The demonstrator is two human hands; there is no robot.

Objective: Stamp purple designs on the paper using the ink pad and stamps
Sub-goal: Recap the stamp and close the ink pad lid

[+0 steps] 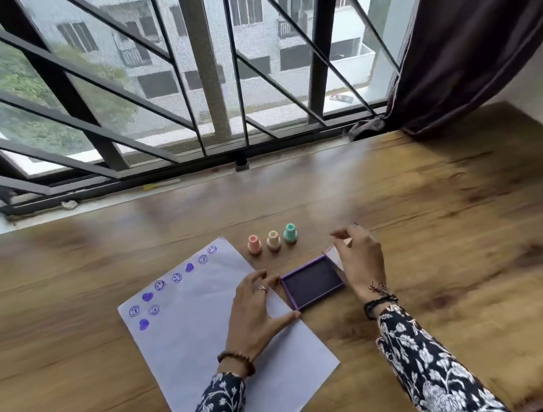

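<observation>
A white paper lies tilted on the wooden table, with several purple smileys and hearts stamped along its top-left edge. To its right sits the purple ink pad, open, its clear lid standing up at the far right side. My right hand holds that lid by the edge. My left hand rests on the paper, fingertips and thumb against the pad's left side. Three stamps stand behind the pad: pink, cream and teal.
The wooden table runs up to a barred window at the back. A dark curtain hangs at the right and touches the table's far right corner. A small dark cap and a yellow pen lie on the sill.
</observation>
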